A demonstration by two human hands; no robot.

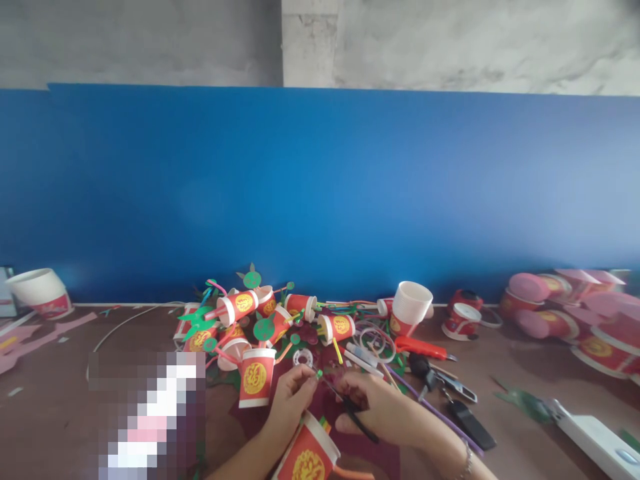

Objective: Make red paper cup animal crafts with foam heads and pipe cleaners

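My left hand (294, 395) pinches a small green piece (319, 375), too small to name surely, between thumb and fingertips. Black-handled scissors (357, 419) are in my right hand (373, 400), their tips pointing toward that green piece. Below my hands, close to me, a red paper cup (309, 457) with a gold emblem lies tilted, an orange straw-like strip at its side. Just left of my left hand, another red cup (257, 379) stands upside down with pinkish strips attached. A white tape roll (303, 358) lies behind my left fingers.
Several decorated red cups (237, 307) with green paper pieces are heaped behind my hands. Stacked white-rimmed cups (410, 308), an orange cutter (423, 348), keys (465, 420) and a white glue gun-like tool (595, 437) lie rightward. A blue panel (320, 193) bounds the table behind.
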